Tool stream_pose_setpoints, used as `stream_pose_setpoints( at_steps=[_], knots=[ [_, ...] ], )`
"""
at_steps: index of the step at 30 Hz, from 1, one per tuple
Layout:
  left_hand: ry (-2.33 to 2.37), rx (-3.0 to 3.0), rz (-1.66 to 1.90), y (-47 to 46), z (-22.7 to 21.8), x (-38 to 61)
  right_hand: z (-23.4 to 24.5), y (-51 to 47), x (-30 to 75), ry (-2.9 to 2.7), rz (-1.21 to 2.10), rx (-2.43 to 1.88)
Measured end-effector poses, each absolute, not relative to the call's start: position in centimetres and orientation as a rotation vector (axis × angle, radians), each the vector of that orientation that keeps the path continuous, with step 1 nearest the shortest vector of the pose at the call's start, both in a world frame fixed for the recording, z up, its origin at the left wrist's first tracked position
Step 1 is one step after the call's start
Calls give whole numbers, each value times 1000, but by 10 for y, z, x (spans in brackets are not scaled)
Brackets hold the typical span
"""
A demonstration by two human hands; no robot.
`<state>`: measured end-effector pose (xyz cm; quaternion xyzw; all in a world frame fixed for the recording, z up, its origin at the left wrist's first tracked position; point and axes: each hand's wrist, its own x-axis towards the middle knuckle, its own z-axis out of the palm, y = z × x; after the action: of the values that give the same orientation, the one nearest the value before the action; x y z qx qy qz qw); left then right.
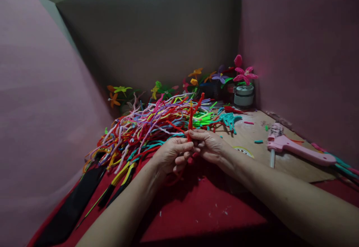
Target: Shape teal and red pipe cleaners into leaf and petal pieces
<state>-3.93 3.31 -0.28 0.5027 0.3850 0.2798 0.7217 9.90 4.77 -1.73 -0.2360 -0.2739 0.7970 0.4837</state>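
Note:
A red pipe cleaner (191, 119) stands roughly upright between my two hands, its fuzzy tip above my fingers. My left hand (177, 153) pinches it low down, with thumb and forefinger pressed together. My right hand (206, 142) grips it just above, its fingertips touching those of the left. A red strand seems to hang below my hands, partly hidden by them. Directly behind lies a big heap of pipe cleaners (151, 119) in many colours.
Pliers with yellow and black handles (120, 179) and a black flat item (73, 198) lie at left. A pink glue gun (300, 148) rests on a board (246, 127) at right. Pipe-cleaner flowers (245, 75) line the back, some in a grey pot (244, 96). Red cloth (213, 209) covers the table.

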Motion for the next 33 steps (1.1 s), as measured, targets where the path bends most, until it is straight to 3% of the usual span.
stream_pose_setpoints(
  at_steps=[33],
  knots=[
    [835, 1148, 748, 33, -1, -38, -17, 55, 104, -670, 1864, -518]
  ],
)
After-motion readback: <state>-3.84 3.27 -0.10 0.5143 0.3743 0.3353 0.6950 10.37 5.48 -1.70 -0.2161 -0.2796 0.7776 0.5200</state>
